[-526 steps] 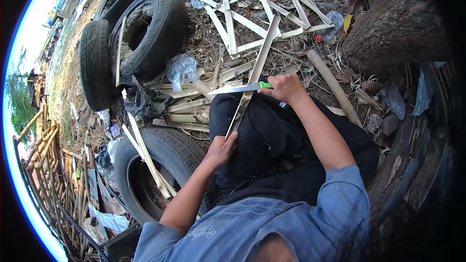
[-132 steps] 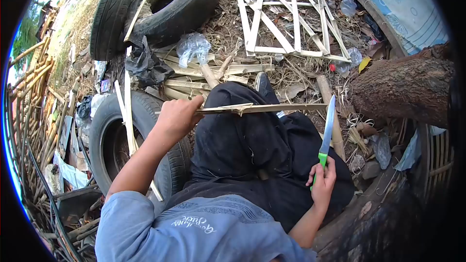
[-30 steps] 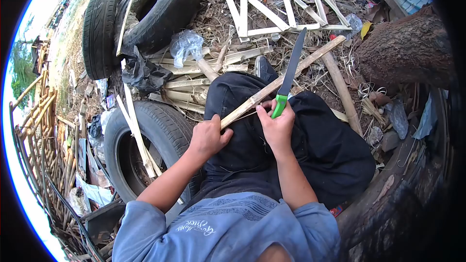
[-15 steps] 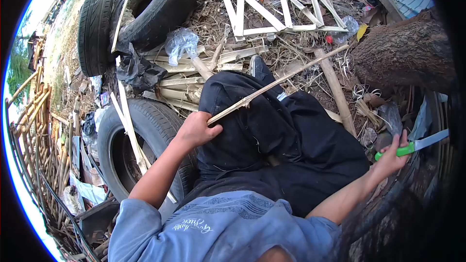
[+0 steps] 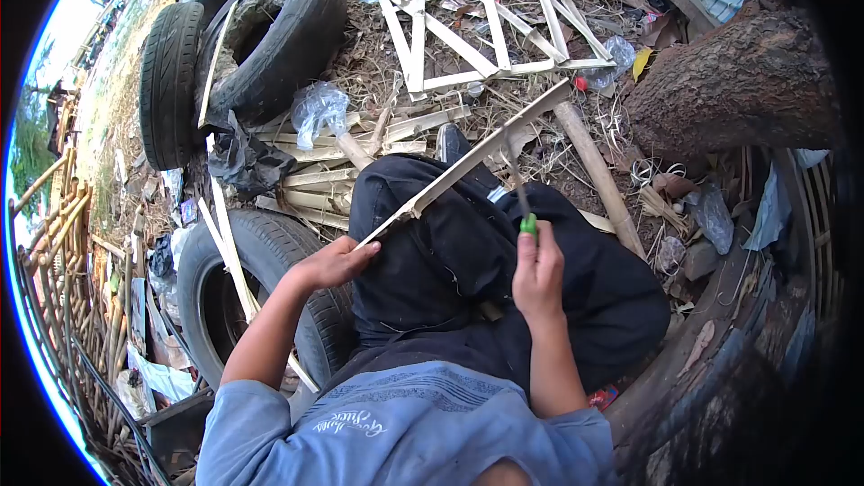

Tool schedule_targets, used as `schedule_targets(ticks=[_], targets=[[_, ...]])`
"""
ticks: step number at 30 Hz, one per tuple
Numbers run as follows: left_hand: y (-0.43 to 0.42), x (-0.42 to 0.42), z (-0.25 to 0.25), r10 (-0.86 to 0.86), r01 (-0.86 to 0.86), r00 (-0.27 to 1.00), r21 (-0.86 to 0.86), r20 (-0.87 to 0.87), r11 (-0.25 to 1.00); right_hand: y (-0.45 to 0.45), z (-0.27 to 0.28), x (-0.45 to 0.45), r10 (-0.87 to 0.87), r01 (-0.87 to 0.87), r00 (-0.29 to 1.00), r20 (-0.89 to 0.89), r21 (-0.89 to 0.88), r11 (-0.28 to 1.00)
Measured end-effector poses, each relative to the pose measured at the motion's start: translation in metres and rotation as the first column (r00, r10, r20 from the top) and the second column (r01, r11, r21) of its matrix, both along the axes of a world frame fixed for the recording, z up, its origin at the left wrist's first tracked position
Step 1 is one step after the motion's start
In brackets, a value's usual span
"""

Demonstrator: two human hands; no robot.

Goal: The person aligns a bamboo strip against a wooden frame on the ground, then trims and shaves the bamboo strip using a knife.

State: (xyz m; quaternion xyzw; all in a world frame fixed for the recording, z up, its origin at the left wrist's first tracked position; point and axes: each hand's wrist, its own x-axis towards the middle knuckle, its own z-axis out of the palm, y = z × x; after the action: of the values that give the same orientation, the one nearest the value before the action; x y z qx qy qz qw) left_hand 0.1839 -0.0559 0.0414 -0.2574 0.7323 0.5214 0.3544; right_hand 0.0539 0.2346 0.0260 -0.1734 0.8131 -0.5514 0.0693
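A long split bamboo strip [image 5: 468, 162] slants up across my lap, its hollow inner side partly showing. Its lower end is gripped by my left hand [image 5: 337, 261], which rests by my left knee. My right hand [image 5: 538, 272] is closed round the green handle of a knife [image 5: 517, 182]. The blade, blurred by motion, points up toward the strip's far part; whether it touches the strip I cannot tell. Beyond my feet, a lattice of bamboo strips [image 5: 490, 13] lies on the ground.
Old tires [image 5: 279, 45] stand at the upper left, and another tire [image 5: 211, 288] lies by my left side. Split bamboo pieces [image 5: 315, 184] and a bamboo pole [image 5: 598, 175] are in front. A thick tree trunk [image 5: 729, 81] is at right. Bamboo poles [image 5: 67, 279] pile up far left.
My right hand has swung the knife from the far right in to the strip. The strip has turned in my left hand, showing a wider face. The view has shifted slightly.
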Motion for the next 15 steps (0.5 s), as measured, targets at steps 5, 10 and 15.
schedule_targets(ticks=[5, 10, 15], targets=[[0.006, -0.004, -0.013, 0.005, -0.013, 0.994, -0.077, -0.109, 0.997, -0.068, -0.007, -0.006, 0.269, -0.252, 0.959, -0.086, 0.170, 0.953], [0.007, -0.006, -0.019, 0.063, -0.075, 0.992, -0.108, -0.107, 0.991, -0.076, -0.036, -0.037, 0.414, -0.235, 0.863, -0.288, 0.497, 0.835], [0.007, -0.006, -0.018, 0.067, -0.073, 0.996, -0.105, -0.058, 0.992, -0.042, -0.045, -0.118, 0.083, 0.063, 0.976, -0.199, 0.631, 0.774]])
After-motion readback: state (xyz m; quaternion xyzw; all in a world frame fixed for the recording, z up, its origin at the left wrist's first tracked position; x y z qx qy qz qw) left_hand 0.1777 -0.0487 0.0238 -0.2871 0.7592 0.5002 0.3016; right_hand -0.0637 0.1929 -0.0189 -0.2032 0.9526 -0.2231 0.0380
